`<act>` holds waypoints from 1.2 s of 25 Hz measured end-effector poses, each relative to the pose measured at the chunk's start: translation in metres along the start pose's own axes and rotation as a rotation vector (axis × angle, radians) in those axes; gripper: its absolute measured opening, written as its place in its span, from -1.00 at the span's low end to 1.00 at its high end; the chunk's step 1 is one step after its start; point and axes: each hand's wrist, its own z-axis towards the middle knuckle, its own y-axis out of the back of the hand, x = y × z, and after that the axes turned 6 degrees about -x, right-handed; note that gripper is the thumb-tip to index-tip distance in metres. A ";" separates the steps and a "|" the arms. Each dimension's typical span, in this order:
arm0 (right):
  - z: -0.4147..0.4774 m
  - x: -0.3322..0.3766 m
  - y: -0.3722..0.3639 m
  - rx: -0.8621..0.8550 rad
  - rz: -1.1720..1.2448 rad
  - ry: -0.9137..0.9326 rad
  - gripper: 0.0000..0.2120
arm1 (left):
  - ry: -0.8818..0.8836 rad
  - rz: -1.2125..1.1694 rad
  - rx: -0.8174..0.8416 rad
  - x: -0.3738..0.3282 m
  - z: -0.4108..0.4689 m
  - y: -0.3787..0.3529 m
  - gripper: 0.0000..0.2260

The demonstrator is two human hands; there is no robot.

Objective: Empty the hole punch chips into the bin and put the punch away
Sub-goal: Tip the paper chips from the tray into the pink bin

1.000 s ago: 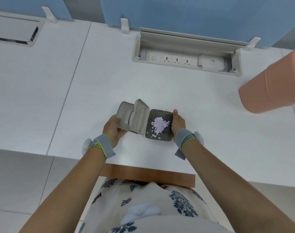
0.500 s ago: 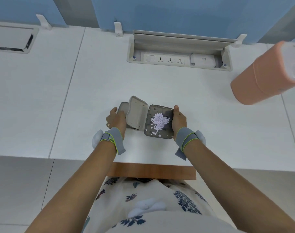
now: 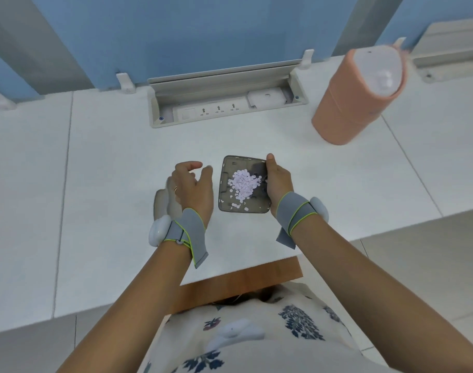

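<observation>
Right hand pinches chip tray edge on bench; left hand spread loose above punch.

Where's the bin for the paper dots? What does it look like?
Look at the white desk, past the sunken socket box to the far right. The bin stands there, tall and rounded. It is the only peach-coloured thing, with a white lid.
</observation>
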 end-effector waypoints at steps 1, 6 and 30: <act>0.006 0.010 0.012 -0.010 0.057 0.004 -0.61 | -0.007 -0.013 0.044 -0.010 -0.003 -0.015 -0.91; 0.048 0.070 0.078 -0.053 0.214 0.095 -0.63 | 0.002 -0.112 0.209 -0.056 -0.013 -0.096 -0.83; 0.185 0.197 0.225 -0.356 0.293 0.182 -0.63 | -0.515 0.508 0.615 -0.192 0.047 -0.316 -0.59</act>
